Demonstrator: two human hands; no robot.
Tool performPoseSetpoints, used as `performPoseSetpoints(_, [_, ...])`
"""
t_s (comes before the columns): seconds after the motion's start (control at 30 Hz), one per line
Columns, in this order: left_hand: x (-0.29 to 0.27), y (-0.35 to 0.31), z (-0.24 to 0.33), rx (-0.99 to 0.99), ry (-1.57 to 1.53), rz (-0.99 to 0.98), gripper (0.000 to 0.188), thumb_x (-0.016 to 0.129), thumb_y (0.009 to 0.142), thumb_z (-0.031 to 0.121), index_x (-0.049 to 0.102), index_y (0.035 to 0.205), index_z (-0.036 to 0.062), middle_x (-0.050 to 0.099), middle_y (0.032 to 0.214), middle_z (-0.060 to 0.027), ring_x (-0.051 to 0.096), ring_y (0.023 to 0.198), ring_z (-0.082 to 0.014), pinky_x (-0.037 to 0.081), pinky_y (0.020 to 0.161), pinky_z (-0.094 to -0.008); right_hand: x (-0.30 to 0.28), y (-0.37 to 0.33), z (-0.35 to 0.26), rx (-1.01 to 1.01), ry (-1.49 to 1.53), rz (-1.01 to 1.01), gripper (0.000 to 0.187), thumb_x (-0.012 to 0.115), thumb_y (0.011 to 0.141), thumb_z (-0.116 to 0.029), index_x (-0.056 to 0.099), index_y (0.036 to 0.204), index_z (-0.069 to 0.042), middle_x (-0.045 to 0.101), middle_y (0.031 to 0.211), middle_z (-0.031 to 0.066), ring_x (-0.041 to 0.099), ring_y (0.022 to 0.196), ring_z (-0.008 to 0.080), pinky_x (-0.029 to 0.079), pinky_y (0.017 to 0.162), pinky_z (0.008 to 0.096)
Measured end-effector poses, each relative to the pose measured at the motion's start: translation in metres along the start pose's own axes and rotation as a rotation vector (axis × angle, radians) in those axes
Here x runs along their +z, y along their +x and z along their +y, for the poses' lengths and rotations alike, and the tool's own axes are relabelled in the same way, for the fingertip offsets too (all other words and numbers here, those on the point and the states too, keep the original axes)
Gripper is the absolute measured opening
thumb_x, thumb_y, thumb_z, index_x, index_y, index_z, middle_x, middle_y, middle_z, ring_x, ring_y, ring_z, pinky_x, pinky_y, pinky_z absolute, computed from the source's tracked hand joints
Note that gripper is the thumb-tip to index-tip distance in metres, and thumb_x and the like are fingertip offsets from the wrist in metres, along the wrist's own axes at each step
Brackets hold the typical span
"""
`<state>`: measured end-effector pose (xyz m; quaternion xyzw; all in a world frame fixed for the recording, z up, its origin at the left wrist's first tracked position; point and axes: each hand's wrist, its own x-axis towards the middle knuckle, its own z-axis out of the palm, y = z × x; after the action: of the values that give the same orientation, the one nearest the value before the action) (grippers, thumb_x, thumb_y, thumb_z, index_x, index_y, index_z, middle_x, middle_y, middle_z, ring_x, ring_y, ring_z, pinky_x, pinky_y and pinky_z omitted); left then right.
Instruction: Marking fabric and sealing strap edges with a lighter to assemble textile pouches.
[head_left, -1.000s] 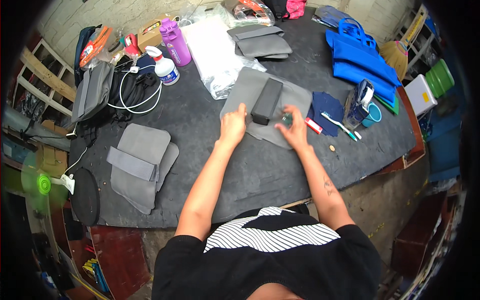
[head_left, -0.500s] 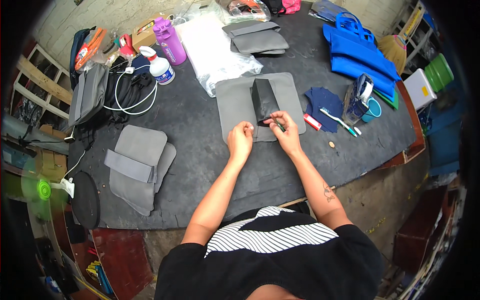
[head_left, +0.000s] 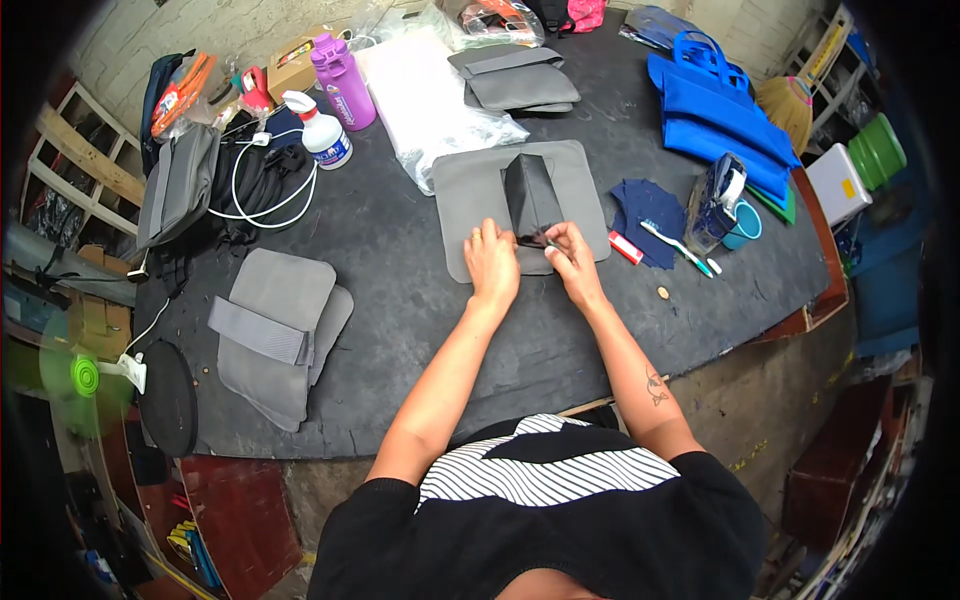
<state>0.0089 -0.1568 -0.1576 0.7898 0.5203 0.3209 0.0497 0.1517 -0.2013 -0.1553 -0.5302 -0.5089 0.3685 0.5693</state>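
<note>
A flat grey fabric panel with rounded corners lies before me, with a black wedge-shaped fabric piece standing along its middle. At the near left corner of that black piece, my left hand is closed, fingers bent and fingertips gripping its edge. My right hand pinches at the near right corner, close to the left fingertips. A thin dark tool sits in its fingers, mostly hidden now; its kind cannot be made out.
Folded grey pieces lie at left, another grey stack at the back. A spray bottle, purple bottle and white plastic-wrapped sheets stand or lie behind. Right: navy scraps, toothbrush, blue cup, blue bags.
My left hand has moved up and right onto the black piece's near corner. My right hand has shifted slightly, and the thin dark tool in it shows less.
</note>
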Motion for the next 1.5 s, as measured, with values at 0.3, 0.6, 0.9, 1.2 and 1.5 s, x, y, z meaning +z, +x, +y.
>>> performPoseSetpoints(0.3, [0.013, -0.002, -0.017, -0.151, -0.314, -0.017, 0.004, 0.06, 0.077, 0.006, 0.06, 0.08, 0.0063, 0.049, 0.093, -0.0101, 0.047, 0.094, -0.0293, 0.034, 0.082, -0.0424, 0.007, -0.006, -0.03, -0.335, -0.85, 0.06, 0.027, 0.07, 0.066, -0.014, 0.059, 0.089, -0.005, 0.061, 0.084, 0.009, 0.062, 0.072, 0.0308, 0.049, 0.066, 0.04])
performPoseSetpoints(0.6, [0.013, -0.003, -0.014, -0.237, -0.382, -0.027, 0.004, 0.062, 0.078, 0.009, 0.061, 0.082, 0.0071, 0.049, 0.095, -0.0097, 0.047, 0.096, -0.0286, 0.034, 0.084, -0.042, 0.024, -0.009, -0.02, -0.418, -0.983, 0.199, 0.018, 0.07, 0.064, -0.013, 0.062, 0.08, -0.006, 0.059, 0.091, 0.0048, 0.06, 0.067, 0.0256, 0.046, 0.062, 0.0367])
performPoseSetpoints(0.9, [0.013, -0.001, -0.011, -0.391, -0.567, 0.189, 0.005, 0.065, 0.077, 0.01, 0.062, 0.079, 0.0061, 0.052, 0.09, -0.0095, 0.052, 0.09, -0.0282, 0.036, 0.083, -0.0416, 0.022, -0.007, -0.018, -0.417, -0.965, 0.237, 0.016, 0.07, 0.065, -0.013, 0.064, 0.079, -0.007, 0.062, 0.093, 0.0051, 0.061, 0.068, 0.0277, 0.048, 0.063, 0.037])
performPoseSetpoints(1.2, [0.021, 0.001, 0.005, -0.053, 0.111, 0.131, 0.008, 0.063, 0.073, 0.007, 0.061, 0.079, 0.0032, 0.05, 0.094, -0.0112, 0.051, 0.091, -0.0295, 0.038, 0.077, -0.0414, 0.018, -0.001, -0.022, -0.398, -0.994, 0.188, 0.014, 0.069, 0.064, -0.012, 0.061, 0.074, -0.006, 0.06, 0.082, 0.0052, 0.061, 0.066, 0.0254, 0.045, 0.062, 0.0373])
performPoseSetpoints(1.5, [0.017, -0.002, -0.01, -0.254, -0.455, 0.238, 0.004, 0.062, 0.076, 0.005, 0.059, 0.077, 0.0036, 0.051, 0.089, -0.0122, 0.051, 0.089, -0.0306, 0.039, 0.08, -0.0406, 0.02, 0.0, -0.023, -0.447, -0.98, 0.179, 0.014, 0.068, 0.063, -0.012, 0.059, 0.073, -0.007, 0.055, 0.076, 0.0059, 0.061, 0.066, 0.0252, 0.045, 0.063, 0.0381])
